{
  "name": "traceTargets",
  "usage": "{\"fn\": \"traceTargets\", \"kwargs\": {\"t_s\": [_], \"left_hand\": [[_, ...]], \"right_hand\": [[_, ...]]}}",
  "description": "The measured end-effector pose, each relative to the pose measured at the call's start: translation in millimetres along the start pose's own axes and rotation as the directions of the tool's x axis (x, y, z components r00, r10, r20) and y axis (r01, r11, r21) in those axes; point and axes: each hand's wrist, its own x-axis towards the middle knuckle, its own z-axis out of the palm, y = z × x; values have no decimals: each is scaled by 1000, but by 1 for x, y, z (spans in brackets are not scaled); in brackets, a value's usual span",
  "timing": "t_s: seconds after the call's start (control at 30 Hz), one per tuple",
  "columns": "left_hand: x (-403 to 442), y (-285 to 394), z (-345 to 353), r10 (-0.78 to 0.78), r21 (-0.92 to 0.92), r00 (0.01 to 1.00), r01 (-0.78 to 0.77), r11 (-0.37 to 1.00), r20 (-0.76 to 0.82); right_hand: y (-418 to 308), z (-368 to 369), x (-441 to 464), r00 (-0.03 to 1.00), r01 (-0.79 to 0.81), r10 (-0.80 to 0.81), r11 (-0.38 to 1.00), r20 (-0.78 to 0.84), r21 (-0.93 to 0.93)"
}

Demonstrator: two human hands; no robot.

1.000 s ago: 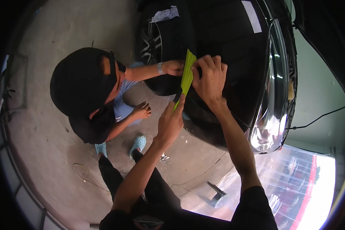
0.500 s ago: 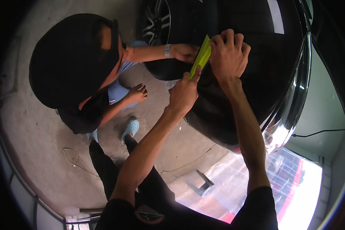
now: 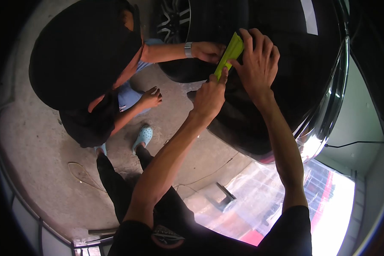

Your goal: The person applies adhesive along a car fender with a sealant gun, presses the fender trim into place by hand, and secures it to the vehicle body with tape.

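Note:
My left hand (image 3: 209, 96) is closed round the lower end of a yellow-green flat tool (image 3: 230, 55), its thumb along the tool. My right hand (image 3: 258, 64) is beside the tool's upper end, fingers bent and spread, with the thumb near the tool's edge. Whether its fingertips grip the tool is hard to see. Beneath both hands is the glossy black body of a car (image 3: 281, 102). A co-worker's hand (image 3: 209, 52) with a metal watch touches the car just left of the tool.
A co-worker in a black cap (image 3: 85, 51) crouches at the left, their other hand (image 3: 151, 98) over their knee. The car's wheel (image 3: 173, 21) is at the top. A white strip (image 3: 309, 17) lies on the car. A thin cable (image 3: 83, 175) lies on the floor.
The view has shifted, bringing the co-worker's cap closer. The tool and both my hands have moved up and right in view. My right thumb has spread away from its fingers.

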Motion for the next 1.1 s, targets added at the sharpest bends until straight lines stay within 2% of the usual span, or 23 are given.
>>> {"fn": "traceTargets", "kwargs": {"t_s": [0.1, 0.2, 0.23, 0.33, 0.37, 0.5, 0.6, 0.63, 0.7, 0.8, 0.9, 1.0, 1.1], "left_hand": [[-1, 0, 2, 5, 18, 1000, -5, 1000, 11], [1, -1, 2, -8, 77, 998, 3, 997, 66], [0, -2, 3, -7, 71, 999, 3, 997, 53], [0, -1, 5, -15, 59, 999, 12, 998, 43], [0, 0, 5, -26, 64, 998, 23, 998, 51], [2, -1, 7, -32, 50, 999, 30, 998, 37], [2, -2, 2, -9, 57, 999, 7, 998, 44], [2, -1, 2, -10, 55, 999, 8, 998, 36], [1, 1, 3, -9, 49, 1000, 7, 999, 27], [-10, -12, 7, 43, -109, 998, -49, 993, -52], [-29, -30, 19, 84, -287, 912, -213, 934, -402], [-35, -36, 23, 121, -273, 810, -328, 904, -574], [-41, -39, 33, 181, -174, 896, -270, 947, -405]], "right_hand": [[0, -2, 1, 999, 42, -42, 999, -10, 2], [5, -2, 17, 998, -26, 26, 1000, 58, -5], [10, -3, 28, 999, -40, 40, 999, 1, 5], [22, -4, 47, 1000, 5, -5, 1000, 22, 13], [23, 1, 48, 999, 26, -27, 999, -33, -26], [19, -3, 43, 999, 5, -2, 999, 49, -50], [11, -5, 18, 995, 71, -67, 996, 72, -52], [6, -5, 8, 977, 94, -85, 995, 197, -34], [0, -2, -1, 980, 100, -92, 994, 174, -34], [-2, -1, -7, 975, 87, -86, 996, 204, 0], [-2, 1, -8, 976, 101, -97, 995, 195, -6], [-3, 5, -9, 980, 81, -84, 996, 179, 27], [-3, 6, -7, 982, 95, -97, 995, 162, 18]]}}
